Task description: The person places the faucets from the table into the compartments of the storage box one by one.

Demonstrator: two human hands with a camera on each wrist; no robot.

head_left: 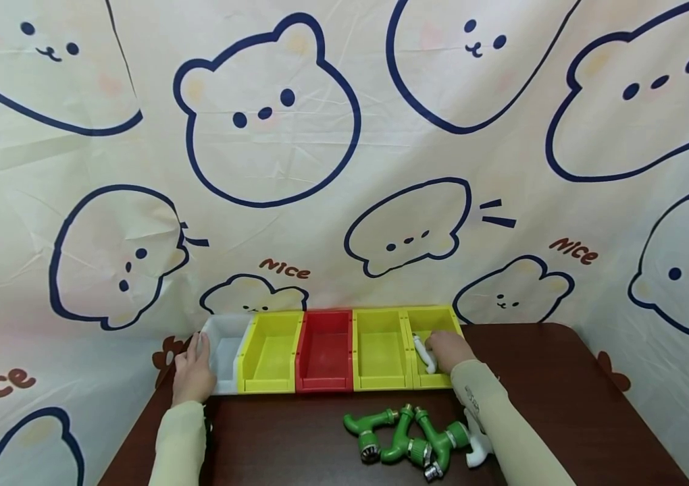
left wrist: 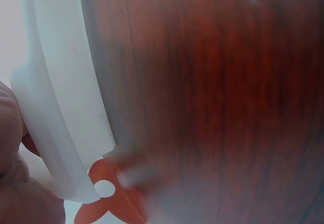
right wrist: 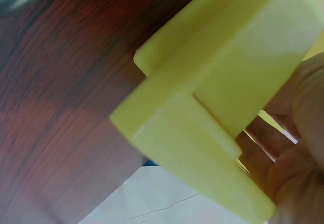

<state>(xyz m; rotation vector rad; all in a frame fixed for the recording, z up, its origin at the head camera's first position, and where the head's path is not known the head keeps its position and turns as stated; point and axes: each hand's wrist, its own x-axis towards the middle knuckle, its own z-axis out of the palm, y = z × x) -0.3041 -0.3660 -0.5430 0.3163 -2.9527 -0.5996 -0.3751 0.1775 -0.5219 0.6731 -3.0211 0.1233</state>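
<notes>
The slender white tap-like plastic piece (head_left: 424,355) is inside the yellow open-fronted plastic bin (head_left: 436,382) at the right end of a row, just beside the fingers of the right hand (head_left: 449,349). That hand reaches down into the bin with its fingers bent; whether they grasp the piece, I cannot tell. The left hand (head_left: 194,375) is at the far end, its fingers extended and resting on the outer side wall of the translucent white plastic bin (head_left: 226,361), not clenched. Between the two end bins stand another yellow bin (head_left: 269,358), a red plastic bin (head_left: 325,358) and a further yellow bin (head_left: 382,358), side by side and touching. In front of them on the dark brown wood-grain worktop (head_left: 280,439) lie three green taps (head_left: 402,437) with metal ends, clustered together. A white tap (head_left: 479,445) lies next to them, partly hidden by the right sleeve.
</notes>
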